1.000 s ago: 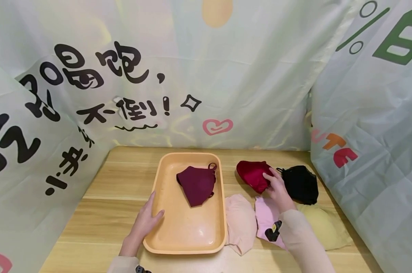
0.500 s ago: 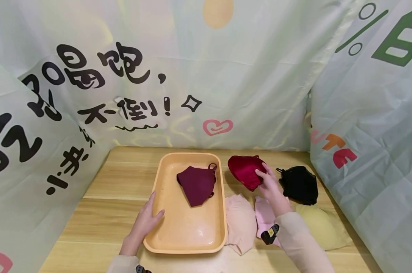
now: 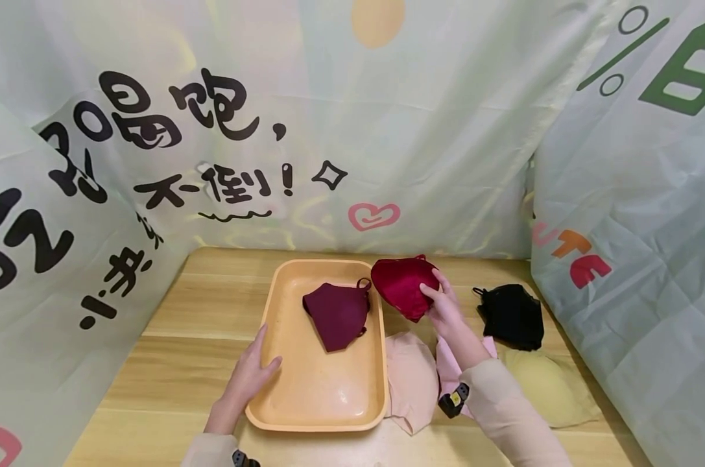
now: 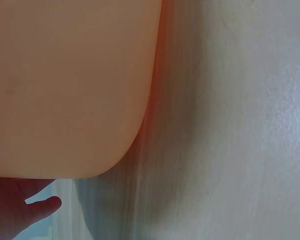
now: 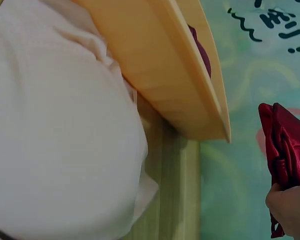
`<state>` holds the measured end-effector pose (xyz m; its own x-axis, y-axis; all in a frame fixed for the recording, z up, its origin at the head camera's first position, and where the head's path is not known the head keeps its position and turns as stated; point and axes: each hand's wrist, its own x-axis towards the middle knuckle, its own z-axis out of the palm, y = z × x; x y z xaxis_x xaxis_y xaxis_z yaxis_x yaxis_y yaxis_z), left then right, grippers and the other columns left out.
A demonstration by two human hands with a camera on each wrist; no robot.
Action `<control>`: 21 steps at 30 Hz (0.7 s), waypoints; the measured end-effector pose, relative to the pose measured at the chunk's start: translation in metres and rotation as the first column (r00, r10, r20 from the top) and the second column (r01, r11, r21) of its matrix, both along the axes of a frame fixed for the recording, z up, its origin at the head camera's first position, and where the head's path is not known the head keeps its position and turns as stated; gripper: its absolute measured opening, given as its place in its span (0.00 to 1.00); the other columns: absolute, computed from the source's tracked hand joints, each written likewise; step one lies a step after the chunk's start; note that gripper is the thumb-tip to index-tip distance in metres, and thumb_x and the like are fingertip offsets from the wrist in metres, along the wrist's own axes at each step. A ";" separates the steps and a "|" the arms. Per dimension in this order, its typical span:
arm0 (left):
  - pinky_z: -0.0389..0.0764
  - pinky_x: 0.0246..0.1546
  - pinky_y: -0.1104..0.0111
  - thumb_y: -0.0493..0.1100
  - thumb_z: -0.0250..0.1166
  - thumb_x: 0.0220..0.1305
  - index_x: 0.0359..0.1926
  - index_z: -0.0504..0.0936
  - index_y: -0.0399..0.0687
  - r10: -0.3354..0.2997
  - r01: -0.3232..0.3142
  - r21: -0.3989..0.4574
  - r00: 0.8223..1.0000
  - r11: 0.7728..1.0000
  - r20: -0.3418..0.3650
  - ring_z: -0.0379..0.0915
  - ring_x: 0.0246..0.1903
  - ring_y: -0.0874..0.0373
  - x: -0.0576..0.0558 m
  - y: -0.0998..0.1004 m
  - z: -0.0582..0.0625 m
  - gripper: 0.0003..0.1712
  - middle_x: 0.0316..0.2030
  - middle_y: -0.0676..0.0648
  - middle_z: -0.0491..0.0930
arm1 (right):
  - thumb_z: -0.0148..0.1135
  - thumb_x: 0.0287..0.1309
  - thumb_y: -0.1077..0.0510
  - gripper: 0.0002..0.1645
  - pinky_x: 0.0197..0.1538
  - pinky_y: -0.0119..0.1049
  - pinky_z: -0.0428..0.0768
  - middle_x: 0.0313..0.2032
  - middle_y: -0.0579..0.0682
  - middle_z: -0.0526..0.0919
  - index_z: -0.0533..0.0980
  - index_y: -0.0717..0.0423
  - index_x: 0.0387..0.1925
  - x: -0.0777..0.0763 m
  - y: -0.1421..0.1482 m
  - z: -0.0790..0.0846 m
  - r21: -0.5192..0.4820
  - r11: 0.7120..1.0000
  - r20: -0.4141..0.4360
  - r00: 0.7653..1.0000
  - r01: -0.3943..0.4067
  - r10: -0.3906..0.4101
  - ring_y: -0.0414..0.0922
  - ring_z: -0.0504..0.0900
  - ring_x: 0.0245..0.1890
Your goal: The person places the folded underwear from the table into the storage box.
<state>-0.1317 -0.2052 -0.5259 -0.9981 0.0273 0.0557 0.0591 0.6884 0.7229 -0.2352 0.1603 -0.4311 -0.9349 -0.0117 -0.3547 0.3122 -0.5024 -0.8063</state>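
Note:
A folded crimson satin bra hangs by the right rim of the peach plastic tray, and my right hand pinches it along its right side. In the right wrist view, the thumb presses on the bra's folded edge. My left hand rests at the tray's left rim, thumb reaching over the inside and fingers lying straight along the rim. Part of this hand shows below the tray wall in the left wrist view. Inside the tray lies a folded plum bra with thin strap loops.
Right of the tray, folded bras lie on the wooden table: pale peach against the tray, pink partly under the right arm, yellow and black. Printed cloth curtains enclose the back and sides.
My right hand has carried the crimson bra leftward from near the black bra to the tray's right rim, slightly higher. The left hand and the tray have stayed in place.

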 end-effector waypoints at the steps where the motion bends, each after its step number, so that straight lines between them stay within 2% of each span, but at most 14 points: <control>1: 0.60 0.59 0.43 0.39 0.61 0.57 0.69 0.47 0.36 0.000 0.000 0.001 1.000 1.000 0.001 0.56 0.59 0.30 0.000 0.000 0.000 0.44 0.62 0.26 0.56 | 0.44 0.62 0.69 0.37 0.38 0.27 0.76 0.53 0.44 0.62 0.49 0.42 0.68 0.000 -0.002 0.000 -0.004 1.000 -0.006 1.000 -0.006 0.006 0.34 0.77 0.32; 6: 0.61 0.58 0.43 0.39 0.61 0.57 0.69 0.47 0.36 0.004 -0.004 0.002 1.000 1.000 0.007 0.56 0.59 0.30 0.001 0.001 0.001 0.44 0.62 0.25 0.57 | 0.42 0.63 0.71 0.37 0.38 0.27 0.76 0.53 0.45 0.60 0.47 0.44 0.69 0.002 -0.014 -0.004 -0.001 1.000 -0.049 0.998 -0.031 0.031 0.35 0.76 0.33; 10: 0.60 0.58 0.43 0.39 0.61 0.57 0.68 0.47 0.35 0.002 -0.002 -0.003 1.000 1.000 0.010 0.56 0.59 0.30 0.001 0.001 0.002 0.44 0.62 0.26 0.56 | 0.41 0.63 0.71 0.34 0.36 0.26 0.74 0.52 0.44 0.61 0.50 0.46 0.67 0.003 -0.022 -0.008 0.012 0.999 -0.099 0.994 -0.051 0.052 0.34 0.75 0.33; 16: 0.61 0.58 0.43 0.39 0.61 0.57 0.68 0.47 0.35 0.003 -0.003 -0.004 1.000 1.000 0.005 0.56 0.59 0.30 0.000 0.000 0.001 0.44 0.62 0.26 0.56 | 0.43 0.63 0.70 0.26 0.37 0.26 0.74 0.52 0.46 0.62 0.61 0.43 0.57 0.007 -0.034 -0.011 0.025 0.995 -0.137 0.986 -0.094 0.096 0.34 0.75 0.33; 21: 0.60 0.59 0.44 0.39 0.61 0.57 0.68 0.47 0.34 0.001 -0.001 0.009 1.000 1.000 0.001 0.56 0.59 0.31 0.001 0.001 0.002 0.44 0.62 0.26 0.56 | 0.44 0.62 0.70 0.24 0.39 0.27 0.75 0.51 0.48 0.63 0.63 0.42 0.53 0.010 -0.042 -0.015 0.044 0.992 -0.147 0.981 -0.119 0.124 0.35 0.76 0.34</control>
